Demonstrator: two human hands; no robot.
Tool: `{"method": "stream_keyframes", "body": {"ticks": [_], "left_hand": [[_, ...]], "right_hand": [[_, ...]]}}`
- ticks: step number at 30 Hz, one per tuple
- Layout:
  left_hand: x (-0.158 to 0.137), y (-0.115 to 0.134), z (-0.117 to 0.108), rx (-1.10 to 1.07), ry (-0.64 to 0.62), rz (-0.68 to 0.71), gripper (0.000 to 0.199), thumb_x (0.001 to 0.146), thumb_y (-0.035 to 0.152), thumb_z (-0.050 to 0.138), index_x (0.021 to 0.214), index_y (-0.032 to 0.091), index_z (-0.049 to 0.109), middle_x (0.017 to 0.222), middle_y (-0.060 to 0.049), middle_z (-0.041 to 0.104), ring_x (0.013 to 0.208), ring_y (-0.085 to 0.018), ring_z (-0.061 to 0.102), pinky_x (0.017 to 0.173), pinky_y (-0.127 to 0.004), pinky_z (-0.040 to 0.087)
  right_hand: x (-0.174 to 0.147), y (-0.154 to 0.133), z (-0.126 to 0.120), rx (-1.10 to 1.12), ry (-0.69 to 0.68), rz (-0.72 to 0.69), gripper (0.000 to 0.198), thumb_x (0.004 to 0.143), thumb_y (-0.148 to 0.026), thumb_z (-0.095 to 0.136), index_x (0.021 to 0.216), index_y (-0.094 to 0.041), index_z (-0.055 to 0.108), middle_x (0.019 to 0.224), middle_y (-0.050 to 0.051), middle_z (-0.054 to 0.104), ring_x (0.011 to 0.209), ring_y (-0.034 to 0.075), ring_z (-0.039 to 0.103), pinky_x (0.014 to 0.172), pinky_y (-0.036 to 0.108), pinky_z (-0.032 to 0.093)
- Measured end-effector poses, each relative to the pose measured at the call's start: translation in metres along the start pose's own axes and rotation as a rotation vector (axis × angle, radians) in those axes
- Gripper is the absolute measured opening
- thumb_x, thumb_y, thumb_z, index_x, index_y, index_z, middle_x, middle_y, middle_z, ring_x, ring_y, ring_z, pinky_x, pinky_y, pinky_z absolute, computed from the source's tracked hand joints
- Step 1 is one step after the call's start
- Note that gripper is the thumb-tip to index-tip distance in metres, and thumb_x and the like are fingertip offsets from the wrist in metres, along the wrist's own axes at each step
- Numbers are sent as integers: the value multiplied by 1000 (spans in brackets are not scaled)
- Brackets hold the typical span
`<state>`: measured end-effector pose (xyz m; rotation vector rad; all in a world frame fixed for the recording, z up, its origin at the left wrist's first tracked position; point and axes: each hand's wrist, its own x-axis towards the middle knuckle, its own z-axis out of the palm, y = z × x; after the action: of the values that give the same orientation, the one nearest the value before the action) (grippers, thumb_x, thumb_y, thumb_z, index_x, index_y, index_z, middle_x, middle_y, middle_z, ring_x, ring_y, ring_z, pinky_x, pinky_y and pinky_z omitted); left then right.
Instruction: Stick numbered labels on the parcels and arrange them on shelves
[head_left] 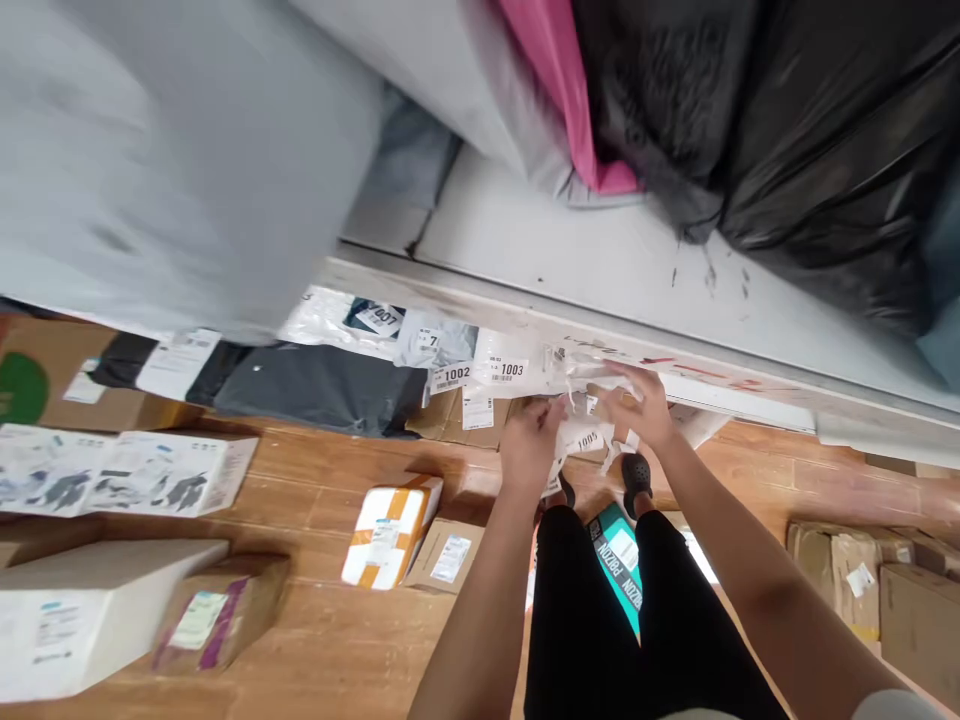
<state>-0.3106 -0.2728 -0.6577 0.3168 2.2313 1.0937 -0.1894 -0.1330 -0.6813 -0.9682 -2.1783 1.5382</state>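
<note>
Both hands are below the edge of a white shelf, one on each side of a crumpled white strip of number labels (586,440) marked 1005. My left hand (531,440) has its fingers curled closed at the strip's left side, and part of the strip hangs beneath it. My right hand (643,408), slightly blurred, reaches in from the right with thumb and fingers apart near the strip's upper end. Just left of the hands, a white plastic parcel (529,350) carries a 1003 label, and a 1002 label (451,376) sits beside it.
The white shelf (517,215) crosses above, holding grey, pink and black bagged parcels (660,100). Below it lie a dark bag (322,385) and a cardboard box (442,415). On the wooden floor stand an orange-taped white box (386,535), a teal box (619,560) and cartons (840,570).
</note>
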Motion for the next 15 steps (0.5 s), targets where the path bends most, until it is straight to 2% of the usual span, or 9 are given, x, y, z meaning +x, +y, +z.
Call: {"method": "stream_keyframes", "body": {"ticks": [2, 4, 6, 7, 9, 12, 14, 15], "left_hand": [[-27, 1, -13, -104, -34, 15, 41, 77, 56, 61, 57, 21, 65, 57, -1, 61, 60, -19, 57, 61, -29, 43], [-48, 6, -20, -173, -50, 17, 45, 76, 62, 59, 59, 20, 64, 53, 1, 56, 54, -16, 51, 53, -27, 40], [-64, 14, -23, -195, -47, 16, 49, 77, 66, 55, 61, 20, 63, 51, 2, 54, 49, -15, 48, 48, -26, 39], [-70, 18, -25, -202, -42, 20, 52, 78, 68, 53, 61, 20, 62, 51, 1, 54, 48, -15, 48, 47, -26, 39], [-79, 25, -28, -199, -25, 47, 53, 80, 69, 50, 62, 21, 64, 55, -1, 59, 52, -17, 54, 49, -28, 43], [-92, 32, -38, -149, 19, 157, 44, 76, 63, 62, 77, 21, 75, 90, -9, 74, 85, -26, 68, 71, -34, 53], [-99, 33, -45, -117, 23, 300, 38, 77, 55, 66, 94, 23, 78, 116, -11, 72, 109, -29, 65, 93, -39, 51], [-102, 33, -47, -111, 7, 363, 38, 78, 52, 68, 102, 24, 77, 121, -10, 71, 114, -29, 64, 98, -40, 49]], "right_hand": [[-34, -17, -11, 69, -4, -152, 24, 84, -47, 68, 95, -27, 76, 119, 10, 69, 122, 32, 58, 104, 48, 45], [-67, -31, -16, 219, -76, -180, 29, 87, -50, 64, 102, -29, 76, 127, 9, 66, 126, 30, 56, 106, 48, 44], [-93, -43, -12, 412, -186, -60, 44, 83, -55, 68, 119, -30, 70, 128, 9, 66, 122, 29, 59, 102, 45, 48], [-102, -48, -9, 484, -210, 28, 52, 77, -57, 73, 122, -30, 69, 122, 8, 68, 115, 28, 62, 97, 43, 51], [-111, -56, -1, 550, -180, 183, 51, 69, -58, 80, 110, -28, 74, 99, 6, 73, 91, 24, 67, 82, 37, 55], [-110, -65, 5, 543, -58, 274, 37, 69, -58, 78, 86, -25, 76, 68, 1, 65, 64, 17, 58, 64, 33, 51], [-106, -68, 5, 558, -9, 279, 37, 69, -59, 77, 84, -25, 74, 66, 0, 63, 62, 17, 56, 62, 32, 49], [-104, -70, 4, 566, 13, 282, 38, 68, -60, 77, 83, -25, 74, 67, 0, 63, 63, 17, 56, 62, 32, 50]]}}
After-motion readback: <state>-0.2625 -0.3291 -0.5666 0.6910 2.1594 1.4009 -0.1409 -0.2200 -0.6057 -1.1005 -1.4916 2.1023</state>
